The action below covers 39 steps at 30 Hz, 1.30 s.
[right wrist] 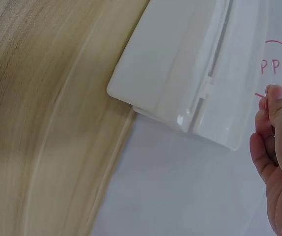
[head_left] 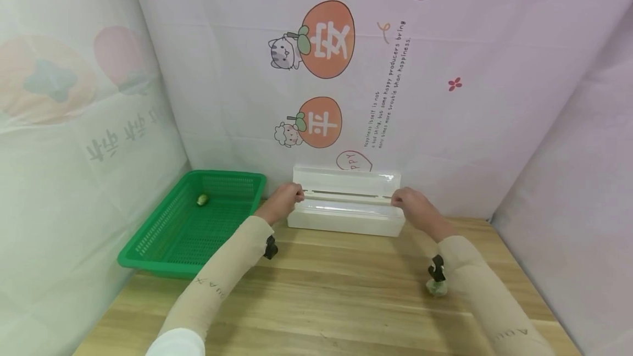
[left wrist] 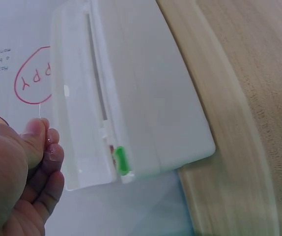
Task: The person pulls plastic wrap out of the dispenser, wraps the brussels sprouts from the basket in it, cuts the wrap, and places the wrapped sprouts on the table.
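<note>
At the back of the table stands a long white cling film dispenser (head_left: pixel 346 222), its lid (head_left: pixel 341 180) raised against the wall cloth. Clear cling film (head_left: pixel 341 207) shows as a shiny sheet along its top. By the left end of the dispenser, my left hand (head_left: pixel 284 202) pinches a film edge between thumb and fingers; crinkled film (left wrist: pixel 54 154) glints at these fingers in the left wrist view. My right hand (head_left: pixel 420 210) is at the opposite end, thumb pressed to the curled forefinger in a matching pinch. A green tab (left wrist: pixel 122 160) sits at one end of the dispenser.
To the left is a green perforated basket (head_left: pixel 129 254) with a small green and pale vegetable (head_left: pixel 202 199) inside. A small pale green bundle (head_left: pixel 437 288) lies on the wooden table (head_left: pixel 336 290) beside the right forearm. Printed white cloth (head_left: pixel 222 70) encloses the back and sides.
</note>
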Motion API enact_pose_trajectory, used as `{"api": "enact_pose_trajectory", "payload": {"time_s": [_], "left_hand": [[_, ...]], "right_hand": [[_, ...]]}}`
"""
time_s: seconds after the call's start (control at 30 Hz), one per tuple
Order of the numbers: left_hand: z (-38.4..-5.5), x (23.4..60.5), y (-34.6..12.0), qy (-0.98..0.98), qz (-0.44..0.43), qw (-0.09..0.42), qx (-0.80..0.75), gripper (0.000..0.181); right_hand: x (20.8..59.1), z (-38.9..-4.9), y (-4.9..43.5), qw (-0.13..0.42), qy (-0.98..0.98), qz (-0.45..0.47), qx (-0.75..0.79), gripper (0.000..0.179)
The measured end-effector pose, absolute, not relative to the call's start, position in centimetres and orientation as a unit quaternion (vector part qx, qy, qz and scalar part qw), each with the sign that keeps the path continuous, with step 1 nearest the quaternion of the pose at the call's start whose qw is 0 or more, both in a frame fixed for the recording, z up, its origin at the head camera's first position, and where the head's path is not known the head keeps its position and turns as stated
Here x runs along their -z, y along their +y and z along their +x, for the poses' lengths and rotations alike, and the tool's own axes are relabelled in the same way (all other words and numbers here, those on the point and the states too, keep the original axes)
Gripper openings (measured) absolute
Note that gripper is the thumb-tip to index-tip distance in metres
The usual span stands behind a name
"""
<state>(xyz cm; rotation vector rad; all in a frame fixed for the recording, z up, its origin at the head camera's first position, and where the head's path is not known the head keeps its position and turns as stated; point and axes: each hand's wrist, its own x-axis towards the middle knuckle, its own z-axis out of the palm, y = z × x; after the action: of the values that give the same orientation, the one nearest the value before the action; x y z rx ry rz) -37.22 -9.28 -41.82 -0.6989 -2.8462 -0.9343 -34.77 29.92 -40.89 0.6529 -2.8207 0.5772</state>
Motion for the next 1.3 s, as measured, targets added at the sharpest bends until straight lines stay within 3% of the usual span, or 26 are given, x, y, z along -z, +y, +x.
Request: {"api": "enact_pose_trajectory", "payload": {"time_s": [0.3,0.57,1.17,1.3], "left_hand": [[-36.0,40.3,-9.6,-0.931,-0.238,0.037,0.273,0.016],[-34.7,39.2,-9.8,-0.936,-0.26,0.072,0.226,0.012],[-28.5,36.3,-10.8,-0.909,-0.326,0.147,0.214,0.012],[-27.1,35.7,-11.3,-0.898,-0.349,0.162,0.21,0.012]], "right_hand": [[39.3,-33.3,30.3,0.112,-0.946,0.249,-0.173,0.011],[38.1,-31.8,30.2,0.131,-0.945,0.257,-0.157,0.008],[34.9,-26.1,30.1,0.184,-0.93,0.293,-0.124,0.006],[34.5,-24.8,29.9,0.223,-0.908,0.33,-0.126,0.011]]}}
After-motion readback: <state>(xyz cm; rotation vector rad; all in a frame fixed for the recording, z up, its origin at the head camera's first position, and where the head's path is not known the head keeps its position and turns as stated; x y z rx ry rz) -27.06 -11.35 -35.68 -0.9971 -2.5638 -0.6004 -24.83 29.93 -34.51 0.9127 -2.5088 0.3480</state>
